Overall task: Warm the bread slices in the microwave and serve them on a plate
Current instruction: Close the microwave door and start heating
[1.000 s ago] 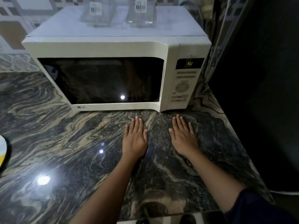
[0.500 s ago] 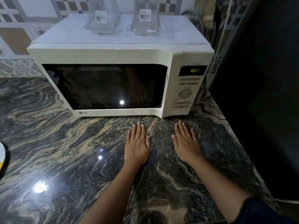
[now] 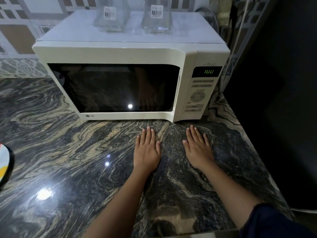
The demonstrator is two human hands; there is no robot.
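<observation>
From the head camera, a white box-shaped microwave (image 3: 120,54) stands at the back of a dark, glossy stone surface (image 3: 68,152) veined in tan and grey. Its dark glass door (image 3: 113,88) is closed and reflects a bright spot of light; whether the bread slices lie behind it cannot be told through the glass. To the right of the door, a small black display (image 3: 208,71) glows with green digits above a pale grey control panel (image 3: 197,97). Two clear glass containers (image 3: 111,16) (image 3: 157,16), each bearing a white barcode label, stand side by side on the microwave's top. Just in front of the microwave, the left hand (image 3: 147,152) lies palm down on the surface, fingers straight and together, gripping nothing. The right hand (image 3: 198,150) lies flat just beside it in the same way, apart from it and also empty, with a dark blue sleeve (image 3: 274,222) on its arm. At the far left edge, well apart from both hands, what looks like a white round plate (image 3: 4,162) with orange and blue-green markings is mostly cut off. A tall black panel (image 3: 283,100) fills the right side.
</observation>
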